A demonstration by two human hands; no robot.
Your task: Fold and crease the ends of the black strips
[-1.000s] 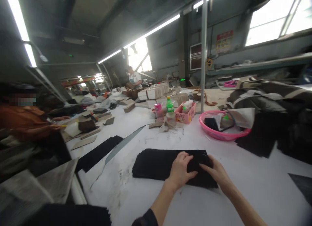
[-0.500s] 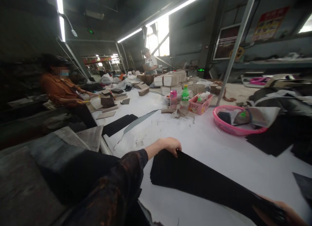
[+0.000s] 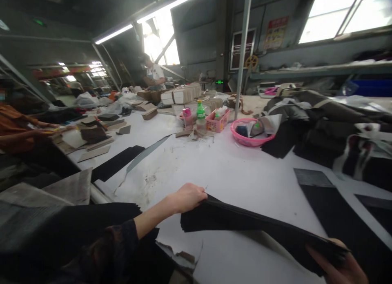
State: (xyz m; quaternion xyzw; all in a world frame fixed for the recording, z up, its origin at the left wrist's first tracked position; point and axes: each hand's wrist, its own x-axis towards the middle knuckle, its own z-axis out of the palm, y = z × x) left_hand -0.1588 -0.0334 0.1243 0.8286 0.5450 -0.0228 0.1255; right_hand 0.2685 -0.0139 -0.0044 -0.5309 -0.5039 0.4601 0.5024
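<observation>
A long stack of black fabric pieces [image 3: 245, 225] hangs just above the white table [image 3: 226, 174], held at both ends. My left hand [image 3: 186, 197] is closed on its left end. At the bottom right my right hand [image 3: 337, 264] grips the stack's right end from underneath, its fingers mostly hidden by the cloth.
A pink basin [image 3: 249, 133], a small pink basket [image 3: 217, 121] and a green bottle [image 3: 200, 109] stand at mid-table by a metal pole [image 3: 241, 51]. Dark fabric piles [image 3: 330, 133] fill the right side. A person in orange [image 3: 21, 129] works at the left. Black pieces [image 3: 339, 206] lie at the right.
The black stack lay flat under both hands a second ago; now it is lifted off the table and held by its two ends. The view has swung right.
</observation>
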